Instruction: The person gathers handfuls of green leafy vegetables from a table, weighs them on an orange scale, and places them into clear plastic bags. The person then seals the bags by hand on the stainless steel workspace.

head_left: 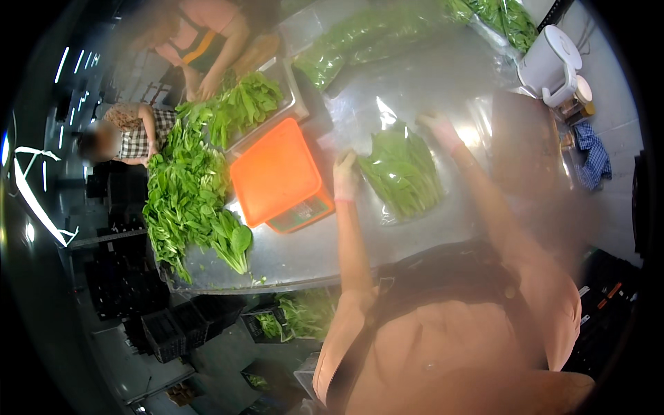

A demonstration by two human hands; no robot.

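Note:
A clear plastic bag of leafy greens (402,173) lies on the metal table in front of me, its stems toward my body. My left hand (345,178), in a pale glove, is closed at the bag's left edge with the fingers curled. Beyond the bag's upper right side, my right hand (440,130) has its fingers bent together at the plastic; it is a little blurred. Left of my left hand stands an orange lidded plastic box (277,173).
Loose leafy greens (183,197) are heaped along the table's left side. A metal tray (294,97) sits behind the box, where a co-worker's hands (200,88) touch greens. Filled bags (373,41) lie at the back. A white jug (550,62) stands at the right.

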